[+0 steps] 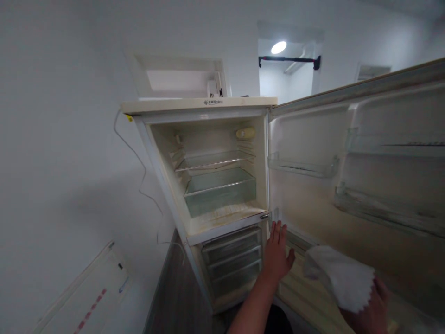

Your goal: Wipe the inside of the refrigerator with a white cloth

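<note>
An old white fridge (205,105) stands with both compartments showing and its upper door (351,185) swung wide to the right. My left hand (277,253) lies flat with fingers stretched against the lower inner edge of that door, near the hinge side. My right hand (368,306), at the bottom right, is closed on a white cloth (342,276) that rests against the inside of the door. Glass shelves (215,162) and a clear drawer (220,190) sit in the upper compartment. Freezer drawers (234,262) show below.
Door racks (302,167) run along the inside of the door. A thin cable (139,167) hangs down the white wall left of the fridge. A yellowish lamp cover (245,133) sits at the upper back. A doorway with a ceiling light (278,47) lies behind.
</note>
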The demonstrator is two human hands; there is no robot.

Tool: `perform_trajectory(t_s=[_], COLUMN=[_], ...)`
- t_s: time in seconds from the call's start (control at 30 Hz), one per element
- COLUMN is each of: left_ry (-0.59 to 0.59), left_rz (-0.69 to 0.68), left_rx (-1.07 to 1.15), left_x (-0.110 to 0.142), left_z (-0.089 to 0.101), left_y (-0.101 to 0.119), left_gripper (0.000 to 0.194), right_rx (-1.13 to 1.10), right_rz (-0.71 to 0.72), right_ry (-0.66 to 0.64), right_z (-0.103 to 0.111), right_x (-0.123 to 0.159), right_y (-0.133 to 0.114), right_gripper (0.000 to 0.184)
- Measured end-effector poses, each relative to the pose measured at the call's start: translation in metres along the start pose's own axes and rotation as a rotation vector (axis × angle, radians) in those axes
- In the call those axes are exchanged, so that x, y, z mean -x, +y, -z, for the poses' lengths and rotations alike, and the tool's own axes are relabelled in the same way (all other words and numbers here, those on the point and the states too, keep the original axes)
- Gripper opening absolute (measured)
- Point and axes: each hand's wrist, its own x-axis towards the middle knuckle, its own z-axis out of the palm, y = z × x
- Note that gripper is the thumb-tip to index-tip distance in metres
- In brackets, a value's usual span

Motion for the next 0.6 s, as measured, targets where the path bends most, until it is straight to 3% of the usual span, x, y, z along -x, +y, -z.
perform_trajectory(t_s=[0.1, 0.2, 0.43, 0.53, 0.6], left_ry=[-0.052, -0.093, -0.178, -0.146, -0.101], left_rz=[0.035, 0.001, -0.383, -0.409, -0.388], left_rx=[-0.041, -0.073, 0.071, 0.156, 0.175], left_x=[-0.001, 0.004, 0.027, 0.028, 0.025], left_z=[0.016, 0.025, 0.009, 0.006, 0.008], left_y=[0.011, 0.023, 0.068, 0.09, 0.102], left_gripper=[0.08, 0.075, 0.075, 0.067, 0.053], right_rx=[0.087, 0.13, 0.151, 0.171, 0.187], right_rz=[0.139, 0.167, 0.269, 0.302, 0.257], right_ry=[-0.035, -0.099, -0.048, -0.048, -0.089], right_z=[0.01, 0.019, 0.036, 0.039, 0.039], right_x=[-0.019, -0.033, -0.058, -0.06, -0.057], right_y=[-0.012, -0.023, -0.043, -0.044, -0.044], right_gripper=[0.009, 0.013, 0.025, 0.023, 0.025])
